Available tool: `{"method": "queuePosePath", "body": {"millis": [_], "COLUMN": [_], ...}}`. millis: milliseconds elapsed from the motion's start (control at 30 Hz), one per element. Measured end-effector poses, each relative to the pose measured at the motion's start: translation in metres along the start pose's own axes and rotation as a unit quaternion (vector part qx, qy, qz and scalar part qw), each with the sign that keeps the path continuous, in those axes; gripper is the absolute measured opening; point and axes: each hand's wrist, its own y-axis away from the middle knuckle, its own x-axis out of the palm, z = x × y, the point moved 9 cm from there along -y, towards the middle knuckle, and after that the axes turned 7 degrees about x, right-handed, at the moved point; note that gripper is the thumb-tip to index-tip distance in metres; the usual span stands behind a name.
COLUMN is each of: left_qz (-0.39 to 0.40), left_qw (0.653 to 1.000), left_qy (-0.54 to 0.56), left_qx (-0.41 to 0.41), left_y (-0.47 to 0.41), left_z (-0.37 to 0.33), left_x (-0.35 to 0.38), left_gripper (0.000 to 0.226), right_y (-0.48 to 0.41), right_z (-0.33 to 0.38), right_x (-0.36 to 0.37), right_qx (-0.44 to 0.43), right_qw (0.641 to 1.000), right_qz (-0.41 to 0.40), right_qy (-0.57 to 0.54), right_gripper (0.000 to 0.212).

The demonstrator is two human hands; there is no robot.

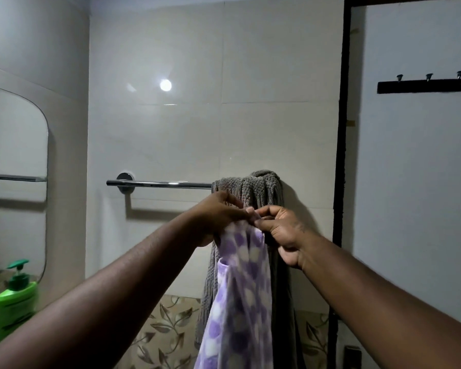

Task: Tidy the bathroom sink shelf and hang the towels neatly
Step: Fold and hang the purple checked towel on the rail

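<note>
Just below the right end of the towel rail point(165, 184), the left hand point(218, 217) and the right hand point(282, 233) both pinch the top edge of the purple spotted towel point(240, 302), which hangs down in front of the grey towel point(258, 190) bunched over that end of the rail.

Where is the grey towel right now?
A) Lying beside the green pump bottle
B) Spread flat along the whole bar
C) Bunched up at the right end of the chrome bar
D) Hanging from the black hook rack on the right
C: the grey towel hangs bunched over the right end of the chrome bar, while the left hand and right hand hold the purple spotted towel in front of it.
</note>
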Motion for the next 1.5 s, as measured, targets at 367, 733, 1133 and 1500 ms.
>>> {"method": "queuePosePath", "body": {"millis": [367,733,1133,1500], "left_qz": [0.039,0.030,-0.108,0.007], "left_qw": [0.990,0.975,0.963,0.992], "left_qy": [0.119,0.210,0.238,0.121], "left_qx": [-0.060,-0.065,-0.071,0.024], "left_y": [0.009,0.008,0.008,0.016], "left_z": [0.008,0.008,0.017,-0.014], "left_x": [0.016,0.029,0.022,0.033], "left_gripper": [0.025,0.009,0.015,0.019], "right_y": [0.001,0.022,0.039,0.029], "right_z": [0.040,0.068,0.062,0.061], "right_x": [-0.041,-0.043,0.003,-0.016], "right_qx": [-0.092,-0.189,-0.203,-0.149], "right_qw": [0.964,0.912,0.845,0.892], "right_qz": [-0.213,-0.275,-0.145,-0.147], "right_qy": [0.129,0.237,0.473,0.400], "right_gripper": [0.015,0.013,0.016,0.006]}}
